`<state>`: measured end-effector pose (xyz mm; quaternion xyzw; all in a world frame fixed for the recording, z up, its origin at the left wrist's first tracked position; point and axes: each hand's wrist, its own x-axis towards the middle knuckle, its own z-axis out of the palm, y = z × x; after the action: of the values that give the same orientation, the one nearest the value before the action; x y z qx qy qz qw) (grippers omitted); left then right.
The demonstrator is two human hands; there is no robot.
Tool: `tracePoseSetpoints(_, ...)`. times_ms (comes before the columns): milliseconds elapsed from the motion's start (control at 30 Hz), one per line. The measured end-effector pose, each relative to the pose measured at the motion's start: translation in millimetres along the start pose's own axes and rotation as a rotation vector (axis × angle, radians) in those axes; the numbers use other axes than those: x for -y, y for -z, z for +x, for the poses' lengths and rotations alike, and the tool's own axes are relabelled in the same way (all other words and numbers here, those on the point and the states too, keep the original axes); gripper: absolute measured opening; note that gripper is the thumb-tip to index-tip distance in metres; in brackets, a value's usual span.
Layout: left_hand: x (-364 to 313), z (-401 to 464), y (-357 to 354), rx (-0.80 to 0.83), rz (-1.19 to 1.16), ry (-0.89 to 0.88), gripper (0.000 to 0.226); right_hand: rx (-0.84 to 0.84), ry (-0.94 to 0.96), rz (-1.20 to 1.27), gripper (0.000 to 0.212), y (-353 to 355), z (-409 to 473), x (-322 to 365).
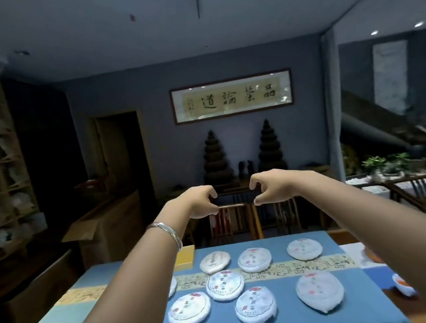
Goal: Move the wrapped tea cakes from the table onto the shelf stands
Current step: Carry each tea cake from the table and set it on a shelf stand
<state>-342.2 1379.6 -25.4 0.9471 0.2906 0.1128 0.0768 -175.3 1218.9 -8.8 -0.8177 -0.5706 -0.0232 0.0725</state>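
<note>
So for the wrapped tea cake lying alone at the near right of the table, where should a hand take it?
Probably by the rim of that tea cake, from above: it lies flat on the blue tablecloth as a thin disc with clear space around it.

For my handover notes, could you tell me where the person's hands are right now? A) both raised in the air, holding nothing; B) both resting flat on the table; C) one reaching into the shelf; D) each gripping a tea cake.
A: the left hand and right hand hang above the wrapped tea cakes, fingers curled, holding nothing.

framed calligraphy (231, 96) reading 品茶論道 (right to left), tea cake (225, 285) print illegible
</note>
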Motion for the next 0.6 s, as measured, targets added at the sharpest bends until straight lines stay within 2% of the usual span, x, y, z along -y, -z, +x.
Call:
tracePoseSetpoints(267,-25,93,-54,0.128,-0.031,-0.212,0.050,0.021,-0.235,0.014,0.058,-23,23,-80)
tracePoseSetpoints(433,-38,151,-82,0.173,-0.037,-0.256,0.051,0.037,-0.314,0.061,0.068,-40,50,-128)
tracePoseSetpoints(600,-48,222,-109,0.186,-0.037,-0.280,0.051,0.056,-0.332,0.066,0.065,-60,96,-184)
